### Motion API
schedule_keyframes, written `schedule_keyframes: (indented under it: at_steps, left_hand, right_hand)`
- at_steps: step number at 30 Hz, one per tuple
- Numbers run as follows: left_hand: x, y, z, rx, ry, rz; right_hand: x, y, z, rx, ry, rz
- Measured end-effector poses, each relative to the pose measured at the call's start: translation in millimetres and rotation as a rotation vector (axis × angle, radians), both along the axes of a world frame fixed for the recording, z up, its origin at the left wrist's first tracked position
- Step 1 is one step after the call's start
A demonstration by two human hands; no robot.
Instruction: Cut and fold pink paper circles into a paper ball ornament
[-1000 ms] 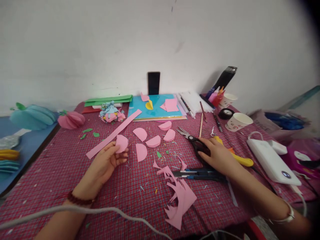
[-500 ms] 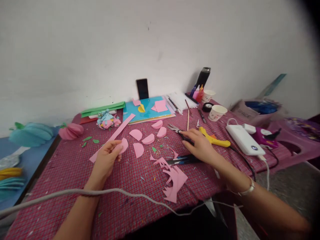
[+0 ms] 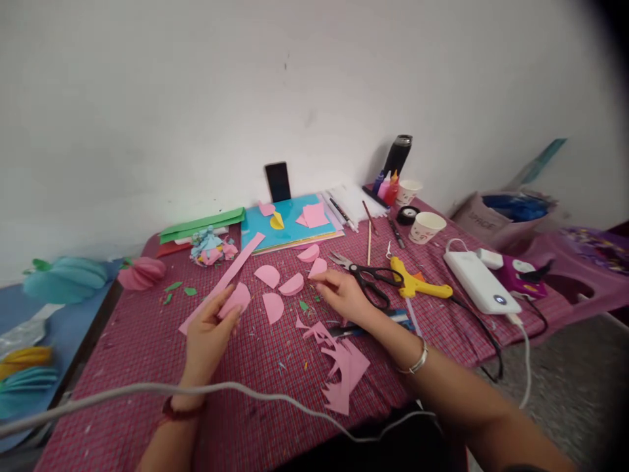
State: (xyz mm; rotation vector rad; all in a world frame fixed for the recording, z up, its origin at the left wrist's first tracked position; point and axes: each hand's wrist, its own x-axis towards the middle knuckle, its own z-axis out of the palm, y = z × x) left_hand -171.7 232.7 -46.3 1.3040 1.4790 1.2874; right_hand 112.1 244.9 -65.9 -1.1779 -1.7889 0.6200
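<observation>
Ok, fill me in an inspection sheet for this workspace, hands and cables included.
Surface: red checked tablecloth, strewn with small paper bits.
Job's things: pink half-rounds lie mid-table; scissors lie to their right.
Clutter: jagged pink offcuts near the front, green scraps to the left.
Hands: left hand holds a pink piece; right hand is at another pink piece, grip unclear.
Cables: white cable crosses the front of the view; black cable runs behind the yellow glue gun.
Surroundings: phone propped against the wall; paper pumpkin at far left.
Other people: nothing seen.
</observation>
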Motion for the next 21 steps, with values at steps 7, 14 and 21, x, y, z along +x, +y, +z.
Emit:
schedule_keyframes:
  at_steps: [7, 14, 21]
  left_hand:
    - [3.7, -2.3, -14.2, -0.131, 0.008, -0.002]
    - [11.8, -7.0, -4.2, -0.201, -0.006, -0.055]
    - [63.2, -47.8, 38.3, -0.47, -0.438, -0.071]
  right_hand:
    - [7.6, -0.2, 5.5, -0.077, -0.012, -0.049]
    - [4.3, -9.3, 10.3, -0.178, 0.058, -0.024]
    - [-4.5, -31.4, 20.2, -0.645, 0.542, 0.476]
